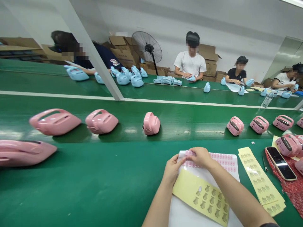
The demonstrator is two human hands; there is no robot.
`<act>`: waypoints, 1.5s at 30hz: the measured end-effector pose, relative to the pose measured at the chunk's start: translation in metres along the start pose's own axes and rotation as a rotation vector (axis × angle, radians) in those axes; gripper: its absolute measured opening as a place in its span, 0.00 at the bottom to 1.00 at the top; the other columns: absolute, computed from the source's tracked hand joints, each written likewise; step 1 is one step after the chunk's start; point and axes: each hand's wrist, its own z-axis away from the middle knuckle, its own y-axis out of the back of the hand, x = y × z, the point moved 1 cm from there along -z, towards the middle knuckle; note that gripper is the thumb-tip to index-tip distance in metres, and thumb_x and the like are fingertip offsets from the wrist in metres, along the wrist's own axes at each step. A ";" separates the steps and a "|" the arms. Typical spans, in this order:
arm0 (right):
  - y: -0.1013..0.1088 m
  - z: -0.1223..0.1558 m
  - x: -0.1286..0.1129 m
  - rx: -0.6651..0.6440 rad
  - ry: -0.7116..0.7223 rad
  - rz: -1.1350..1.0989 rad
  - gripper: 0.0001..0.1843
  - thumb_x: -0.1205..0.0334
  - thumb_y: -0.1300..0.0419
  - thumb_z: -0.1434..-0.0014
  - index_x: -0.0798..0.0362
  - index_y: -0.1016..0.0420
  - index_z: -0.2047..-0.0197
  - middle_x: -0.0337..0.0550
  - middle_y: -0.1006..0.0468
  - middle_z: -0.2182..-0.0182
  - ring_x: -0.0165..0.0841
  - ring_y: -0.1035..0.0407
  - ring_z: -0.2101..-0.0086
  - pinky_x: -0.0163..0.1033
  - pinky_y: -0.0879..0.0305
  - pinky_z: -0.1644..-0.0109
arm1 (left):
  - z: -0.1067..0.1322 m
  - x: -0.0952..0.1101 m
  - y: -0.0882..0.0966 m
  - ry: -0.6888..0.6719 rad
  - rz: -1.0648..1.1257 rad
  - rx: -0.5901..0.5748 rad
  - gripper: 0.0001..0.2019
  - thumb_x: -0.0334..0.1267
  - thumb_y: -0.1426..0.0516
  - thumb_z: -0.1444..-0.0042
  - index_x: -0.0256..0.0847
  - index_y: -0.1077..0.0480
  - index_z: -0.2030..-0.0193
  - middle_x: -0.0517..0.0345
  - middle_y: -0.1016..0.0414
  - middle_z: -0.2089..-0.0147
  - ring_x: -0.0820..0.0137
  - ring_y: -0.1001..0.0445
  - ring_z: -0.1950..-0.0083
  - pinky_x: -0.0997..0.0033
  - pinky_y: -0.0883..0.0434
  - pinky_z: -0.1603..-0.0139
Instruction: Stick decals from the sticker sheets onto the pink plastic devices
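Observation:
A white sheet with rows of small pink stickers (224,156) lies in front of me. My left hand (172,169) grips its upper left edge between thumb and fingers. On the sticker rows, my right hand (200,157) has its fingers pinched together close to the left fingertips; whatever sits between them is hidden. Over the white sheet rests a yellow sticker sheet (189,186) with dark printed figures and one small whitish piece on it, below both hands.
Pink handled cases (151,123) stand along the green belt (189,116). To the right are yellow sticker strips (257,176), a phone (281,163) and red bubble wrap (291,192). Across the belt, several people handle light-blue cases (123,78). A white post (94,53) rises at left.

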 end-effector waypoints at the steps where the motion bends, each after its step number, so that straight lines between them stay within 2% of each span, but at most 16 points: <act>1: 0.001 0.000 0.000 -0.008 -0.015 -0.005 0.16 0.52 0.44 0.45 0.49 0.26 0.56 0.44 0.22 0.58 0.38 0.29 0.57 0.36 0.38 0.59 | -0.001 -0.002 0.000 -0.014 -0.016 0.018 0.24 0.50 0.34 0.72 0.37 0.27 0.68 0.54 0.22 0.72 0.62 0.25 0.70 0.66 0.30 0.69; 6: 0.004 -0.007 0.003 -0.047 -0.065 -0.042 0.10 0.54 0.43 0.46 0.48 0.24 0.64 0.40 0.20 0.66 0.34 0.28 0.63 0.33 0.39 0.64 | -0.005 -0.009 -0.001 -0.121 -0.134 0.140 0.20 0.49 0.36 0.68 0.38 0.29 0.70 0.55 0.24 0.71 0.62 0.26 0.67 0.66 0.31 0.66; 10: 0.008 -0.009 0.010 -0.079 -0.044 -0.091 0.10 0.57 0.42 0.46 0.48 0.25 0.61 0.39 0.20 0.67 0.33 0.28 0.63 0.33 0.39 0.64 | -0.011 -0.010 0.001 -0.221 -0.198 0.200 0.25 0.47 0.36 0.70 0.41 0.34 0.62 0.54 0.26 0.62 0.63 0.27 0.59 0.66 0.32 0.60; 12: 0.010 -0.008 0.013 -0.088 -0.018 -0.119 0.17 0.59 0.41 0.47 0.48 0.29 0.53 0.39 0.21 0.65 0.33 0.28 0.62 0.33 0.38 0.62 | -0.013 -0.008 0.001 -0.238 -0.234 0.185 0.26 0.48 0.37 0.69 0.41 0.34 0.61 0.53 0.27 0.60 0.63 0.28 0.57 0.65 0.32 0.58; 15: 0.014 -0.001 0.016 -0.116 0.028 -0.155 0.31 0.62 0.39 0.50 0.49 0.41 0.43 0.39 0.21 0.65 0.33 0.28 0.62 0.34 0.37 0.60 | -0.016 -0.005 0.000 -0.233 -0.319 0.174 0.19 0.49 0.38 0.66 0.40 0.31 0.67 0.54 0.26 0.65 0.62 0.28 0.60 0.63 0.33 0.58; 17: 0.016 0.006 0.019 -0.131 0.053 -0.173 0.37 0.62 0.37 0.51 0.50 0.47 0.40 0.41 0.22 0.61 0.34 0.28 0.60 0.35 0.36 0.58 | -0.016 -0.003 -0.001 -0.226 -0.370 0.171 0.16 0.49 0.38 0.66 0.40 0.30 0.73 0.55 0.26 0.70 0.60 0.29 0.61 0.63 0.34 0.59; 19: 0.019 0.015 0.025 -0.094 0.082 -0.136 0.40 0.62 0.35 0.54 0.52 0.47 0.40 0.48 0.27 0.53 0.36 0.31 0.55 0.38 0.37 0.54 | -0.016 -0.001 -0.001 -0.220 -0.393 0.157 0.15 0.50 0.38 0.67 0.41 0.32 0.78 0.56 0.26 0.72 0.60 0.29 0.61 0.65 0.34 0.61; 21: 0.022 0.024 0.034 -0.010 0.099 -0.028 0.38 0.60 0.34 0.56 0.55 0.43 0.43 0.53 0.31 0.50 0.41 0.35 0.51 0.44 0.40 0.50 | -0.014 0.001 -0.002 -0.202 -0.395 0.139 0.16 0.53 0.40 0.65 0.42 0.36 0.81 0.58 0.28 0.76 0.63 0.29 0.65 0.69 0.34 0.67; 23: 0.023 0.032 0.044 0.061 0.096 0.076 0.32 0.58 0.35 0.55 0.57 0.37 0.47 0.55 0.30 0.52 0.44 0.35 0.51 0.47 0.41 0.50 | -0.013 0.002 -0.003 -0.175 -0.395 0.129 0.18 0.55 0.42 0.63 0.42 0.40 0.82 0.63 0.32 0.82 0.69 0.32 0.75 0.73 0.37 0.76; 25: 0.022 0.038 0.052 0.077 0.088 0.103 0.27 0.57 0.36 0.53 0.57 0.34 0.50 0.54 0.28 0.54 0.44 0.34 0.52 0.47 0.40 0.51 | -0.011 0.003 -0.004 -0.156 -0.402 0.140 0.19 0.56 0.43 0.62 0.43 0.42 0.81 0.67 0.36 0.85 0.73 0.37 0.81 0.76 0.41 0.81; 27: 0.020 0.041 0.057 0.070 0.091 0.090 0.27 0.57 0.37 0.51 0.56 0.35 0.49 0.52 0.27 0.54 0.42 0.33 0.53 0.45 0.39 0.52 | -0.009 0.003 -0.005 -0.152 -0.412 0.164 0.20 0.57 0.44 0.62 0.43 0.43 0.80 0.67 0.36 0.85 0.74 0.39 0.83 0.77 0.43 0.82; 31: 0.013 0.042 0.060 0.079 0.079 0.061 0.30 0.56 0.38 0.50 0.56 0.39 0.46 0.51 0.25 0.57 0.39 0.31 0.56 0.42 0.38 0.54 | -0.001 0.001 -0.008 -0.169 -0.466 0.242 0.19 0.58 0.47 0.59 0.43 0.42 0.79 0.66 0.36 0.85 0.74 0.39 0.83 0.76 0.42 0.82; 36: 0.010 0.043 0.061 0.050 0.141 0.102 0.30 0.53 0.39 0.49 0.57 0.40 0.45 0.52 0.24 0.59 0.41 0.30 0.58 0.45 0.38 0.54 | 0.009 -0.004 -0.010 -0.220 -0.598 0.357 0.15 0.52 0.50 0.54 0.44 0.43 0.79 0.68 0.42 0.86 0.73 0.40 0.82 0.75 0.42 0.81; 39: 0.008 0.046 0.060 0.112 0.222 0.132 0.35 0.52 0.37 0.52 0.57 0.41 0.44 0.55 0.28 0.51 0.44 0.35 0.51 0.50 0.42 0.48 | 0.010 -0.005 -0.010 -0.233 -0.699 0.406 0.13 0.50 0.51 0.50 0.44 0.43 0.77 0.67 0.41 0.85 0.71 0.38 0.81 0.74 0.41 0.79; 42: 0.002 0.059 0.055 0.233 0.266 0.180 0.36 0.54 0.36 0.54 0.57 0.41 0.44 0.59 0.37 0.44 0.48 0.45 0.44 0.56 0.48 0.43 | 0.007 -0.004 -0.004 -0.227 -0.823 0.457 0.10 0.47 0.52 0.48 0.43 0.40 0.72 0.64 0.37 0.81 0.67 0.35 0.78 0.71 0.38 0.77; 45: -0.009 0.086 0.047 0.265 0.259 0.180 0.29 0.60 0.39 0.50 0.58 0.38 0.46 0.58 0.34 0.47 0.46 0.40 0.47 0.54 0.42 0.46 | 0.005 -0.001 0.002 -0.258 -0.955 0.477 0.11 0.42 0.51 0.48 0.38 0.37 0.60 0.54 0.31 0.73 0.59 0.30 0.68 0.63 0.34 0.69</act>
